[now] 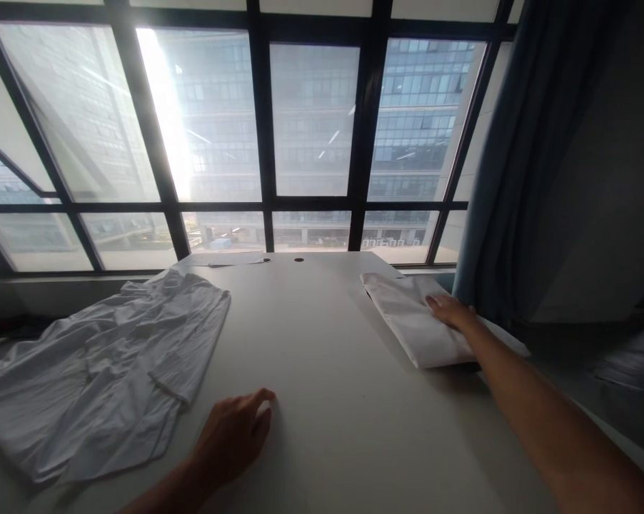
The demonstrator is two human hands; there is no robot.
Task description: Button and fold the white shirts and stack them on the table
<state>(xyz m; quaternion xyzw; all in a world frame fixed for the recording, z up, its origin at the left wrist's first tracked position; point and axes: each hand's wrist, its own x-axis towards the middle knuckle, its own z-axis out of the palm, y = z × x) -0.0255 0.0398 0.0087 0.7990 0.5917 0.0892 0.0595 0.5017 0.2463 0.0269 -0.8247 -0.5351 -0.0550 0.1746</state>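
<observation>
A folded white garment (pixel 408 314) lies at the table's right edge. My right hand (pixel 451 311) rests flat on top of it, fingers stretched out and pressing down. My left hand (pixel 235 434) lies on the bare table (pixel 322 343) near the front, fingers loosely curled with the tips touching the surface and nothing in them. An unfolded, crumpled white shirt (pixel 108 364) is spread out on the left of the table, a short way from my left hand.
A sheet of paper (pixel 230 259) and a round cable hole (pixel 299 259) sit at the table's far edge. Behind is a large window with dark frames (pixel 260 128). A blue curtain (pixel 515 164) hangs at the right.
</observation>
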